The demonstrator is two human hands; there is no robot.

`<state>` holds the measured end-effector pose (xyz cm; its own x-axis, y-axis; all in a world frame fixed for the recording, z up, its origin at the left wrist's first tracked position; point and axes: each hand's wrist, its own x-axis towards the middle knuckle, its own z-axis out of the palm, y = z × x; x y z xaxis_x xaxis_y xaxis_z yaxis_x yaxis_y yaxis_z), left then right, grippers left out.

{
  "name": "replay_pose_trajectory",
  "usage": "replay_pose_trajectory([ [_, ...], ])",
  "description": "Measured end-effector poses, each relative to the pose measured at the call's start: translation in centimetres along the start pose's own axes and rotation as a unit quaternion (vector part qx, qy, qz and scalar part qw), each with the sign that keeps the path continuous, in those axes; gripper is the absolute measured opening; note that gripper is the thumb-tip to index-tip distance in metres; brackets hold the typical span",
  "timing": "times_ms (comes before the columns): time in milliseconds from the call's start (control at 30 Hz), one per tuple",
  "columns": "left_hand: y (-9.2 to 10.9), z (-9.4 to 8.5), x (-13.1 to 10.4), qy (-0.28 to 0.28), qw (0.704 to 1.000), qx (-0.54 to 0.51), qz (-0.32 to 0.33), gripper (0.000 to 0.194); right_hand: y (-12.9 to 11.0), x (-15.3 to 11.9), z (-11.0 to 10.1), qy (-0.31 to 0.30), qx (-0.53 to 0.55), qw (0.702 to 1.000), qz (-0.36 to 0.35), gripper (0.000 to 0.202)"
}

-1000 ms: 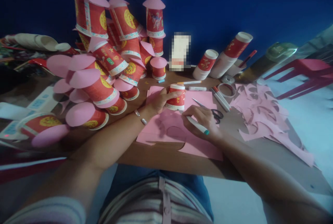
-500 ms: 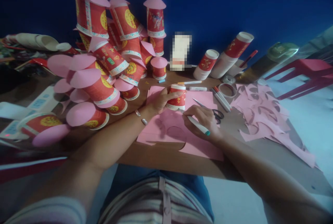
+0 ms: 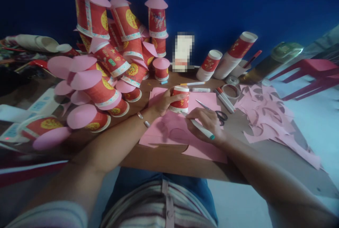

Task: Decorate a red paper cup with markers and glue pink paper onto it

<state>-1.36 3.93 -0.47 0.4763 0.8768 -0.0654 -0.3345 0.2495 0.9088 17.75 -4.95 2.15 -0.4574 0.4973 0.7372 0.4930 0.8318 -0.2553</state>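
Brown table; pink sheets on top. Left hand and right hand both gripping: left clamped around red cup, standing white end up on sheets; scissors just beside right; right closed on green-ended marker, near cup's base.

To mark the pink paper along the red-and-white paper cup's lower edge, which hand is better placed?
Likely the right hand: it grips a white, teal-ended marker pen, its tip end near the base of the cup. The left hand holds the cup, so seems better suited to steadying it.
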Motion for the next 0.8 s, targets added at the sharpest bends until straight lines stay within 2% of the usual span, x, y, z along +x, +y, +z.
replay_pose_trajectory([
  [367,0.64,0.36,-0.15,-0.014,0.999,-0.032,-0.001,0.053,-0.17,0.24,-0.27,0.0,-0.016,1.0,0.001,0.014],
  [800,0.84,0.41,-0.37,-0.02,1.0,-0.011,-0.009,0.048,-0.13,0.26,-0.2,-0.005,-0.008,1.0,0.002,0.016],
])
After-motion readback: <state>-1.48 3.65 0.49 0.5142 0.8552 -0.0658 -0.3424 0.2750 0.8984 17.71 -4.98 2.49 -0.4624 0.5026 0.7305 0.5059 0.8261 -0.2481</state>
